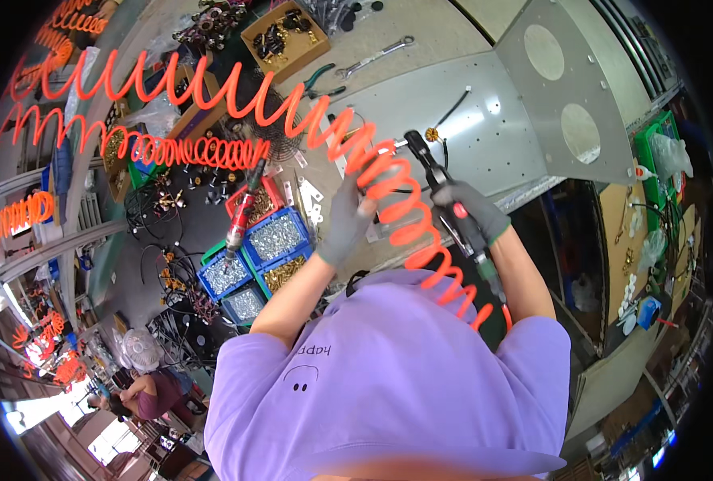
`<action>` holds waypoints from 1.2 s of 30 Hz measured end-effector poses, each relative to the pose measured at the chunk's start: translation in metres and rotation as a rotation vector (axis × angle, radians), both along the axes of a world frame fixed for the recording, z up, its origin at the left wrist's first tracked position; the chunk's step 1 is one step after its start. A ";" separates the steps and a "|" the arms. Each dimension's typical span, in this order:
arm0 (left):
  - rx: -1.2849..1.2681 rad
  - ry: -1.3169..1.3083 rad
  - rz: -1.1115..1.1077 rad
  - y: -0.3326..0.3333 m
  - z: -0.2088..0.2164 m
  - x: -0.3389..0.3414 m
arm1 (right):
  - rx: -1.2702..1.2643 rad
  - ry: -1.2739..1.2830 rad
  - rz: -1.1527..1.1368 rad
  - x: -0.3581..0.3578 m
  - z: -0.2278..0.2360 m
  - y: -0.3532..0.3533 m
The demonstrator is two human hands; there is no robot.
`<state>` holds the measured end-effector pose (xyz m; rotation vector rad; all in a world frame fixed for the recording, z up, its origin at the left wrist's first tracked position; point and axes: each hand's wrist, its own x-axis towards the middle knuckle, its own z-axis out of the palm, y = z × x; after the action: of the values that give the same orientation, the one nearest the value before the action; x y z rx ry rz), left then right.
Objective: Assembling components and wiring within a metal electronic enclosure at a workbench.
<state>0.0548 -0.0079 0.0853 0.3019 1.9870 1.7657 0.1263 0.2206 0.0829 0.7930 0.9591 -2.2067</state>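
Right now the right hand (473,208), in a grey glove, is gripping a black power tool (458,216), its fingers closing around the body. That tool is lying at about half past two from the middle of the view, its nose pointing toward eleven o'clock. The left hand (344,224), gloved likewise, is reaching up at nine o'clock from the right one; an orange coiled hose (382,187) is partly hiding its fingers, so I cannot tell whether they are standing apart or holding anything.

Toward one o'clock, a grey metal panel (505,136) is resting on the bench, its raised side showing two round holes. A black cord with a brass-coloured piece (432,135) is lying on it. At twelve o'clock a wrench (376,58) is lying near green-handled pliers (319,78), and at eleven a cardboard box (302,62) is holding small black and brass-coloured parts. Over at nine, blue bins (284,258) are holding small silver parts (275,237), and a red tool (243,216) is hanging just beside them.
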 end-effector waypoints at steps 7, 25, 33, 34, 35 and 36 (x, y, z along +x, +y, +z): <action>0.054 -0.152 -0.029 -0.058 -0.004 0.049 | 0.025 -0.066 -0.028 0.086 -0.006 -0.028; -0.375 -0.277 0.032 -0.019 -0.133 0.062 | 0.254 0.100 -0.026 0.111 -0.053 -0.081; -0.176 -0.384 0.111 -0.033 -0.157 0.073 | 0.242 0.122 -0.018 0.110 -0.048 -0.084; -0.152 -0.395 0.124 -0.035 -0.158 0.075 | 0.242 0.122 -0.022 0.111 -0.047 -0.083; -0.129 -0.405 0.138 -0.034 -0.162 0.075 | 0.215 0.110 -0.022 0.112 -0.044 -0.082; -0.106 -0.414 0.154 -0.034 -0.165 0.077 | 0.189 0.098 -0.021 0.112 -0.042 -0.082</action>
<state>0.1320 -0.0420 -0.0795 -0.2410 1.8271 1.6417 0.2384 0.1384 0.0407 0.7884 1.2264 -2.2136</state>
